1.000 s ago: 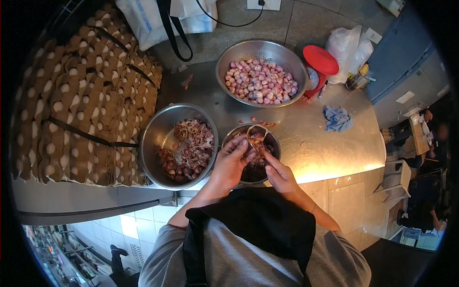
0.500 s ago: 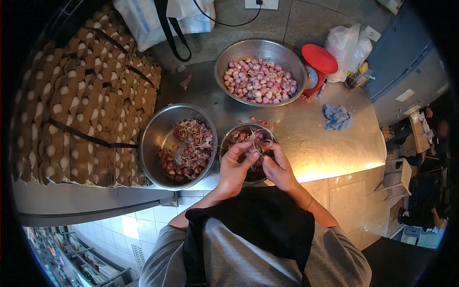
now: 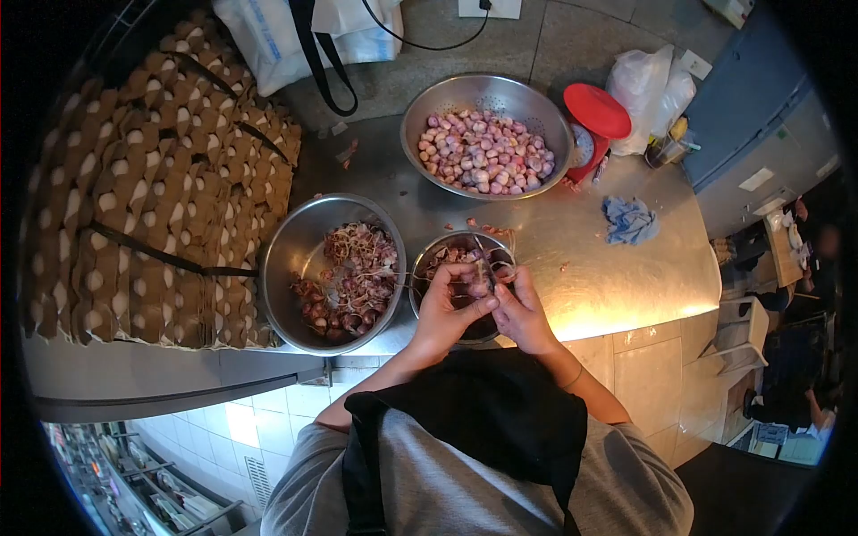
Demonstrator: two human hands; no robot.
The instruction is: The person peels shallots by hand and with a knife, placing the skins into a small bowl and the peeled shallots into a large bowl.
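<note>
My left hand [image 3: 441,313] is closed around a small bunch of reddish-purple shallots [image 3: 474,284] with dry, stringy stalks. My right hand [image 3: 525,316] is closed on a small knife [image 3: 485,257], its thin blade pointing away from me against the bunch. The fingers hide most of its handle. Both hands are over a small steel bowl [image 3: 418,279] that holds loose reddish skins. To the left, a larger steel bowl [image 3: 279,299] contains unpeeled shallots [image 3: 362,272] with stringy roots and stalks. Behind, a steel colander [image 3: 416,170] is filled with peeled pinkish shallots [image 3: 487,150].
Stacked egg trays [image 3: 161,205] crowd the left side. A red scale [image 3: 597,111] stands beside the colander, near plastic bags [image 3: 642,94] and a cup of utensils [image 3: 664,152]. A blue cloth [image 3: 631,220] lies on the steel table [image 3: 617,277]. A white stool [image 3: 740,330] is at the right.
My hands have turned the bunch, and the knife blade now shows upright between them. The right-hand fingers have shifted slightly upward. The bowls and colander have stayed put.
</note>
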